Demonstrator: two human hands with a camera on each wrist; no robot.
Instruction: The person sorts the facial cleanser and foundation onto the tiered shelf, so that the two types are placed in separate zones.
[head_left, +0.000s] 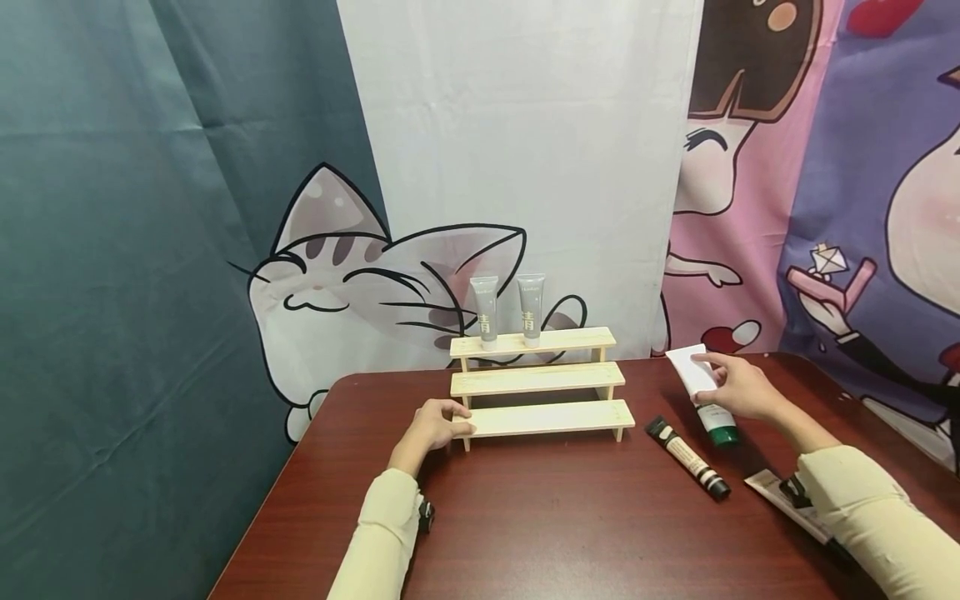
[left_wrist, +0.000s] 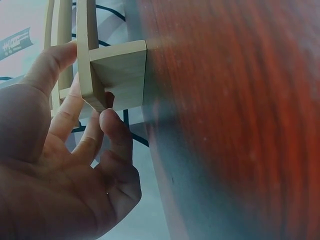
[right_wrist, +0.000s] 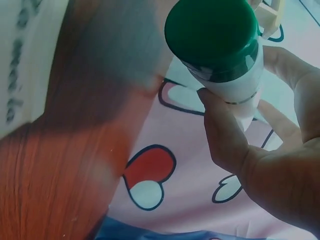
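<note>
A three-tier wooden stand (head_left: pixel 547 418) is on the table, its left end held by my left hand (head_left: pixel 431 427). In the left wrist view the thumb and fingers of that hand (left_wrist: pixel 65 185) grip the end of the lowest board (left_wrist: pixel 86 75). Off to the right, my right hand (head_left: pixel 746 390) holds a white squeeze tube (head_left: pixel 688 372), tilted with its green cap (head_left: pixel 723 435) downward. The right wrist view has the green cap (right_wrist: pixel 210 35) close up, with fingers and thumb around the white body. Two grey clear-looking tubes (head_left: pixel 486 310) stand caps down on the top tier.
On the dark red table (head_left: pixel 525 508), a black-and-cream tube (head_left: pixel 686 457) lies right of the stand. Nearer, a beige tube (head_left: pixel 783 502) is partly hidden beneath the right forearm. A printed cloth backdrop (head_left: pixel 525 125) hangs behind the table.
</note>
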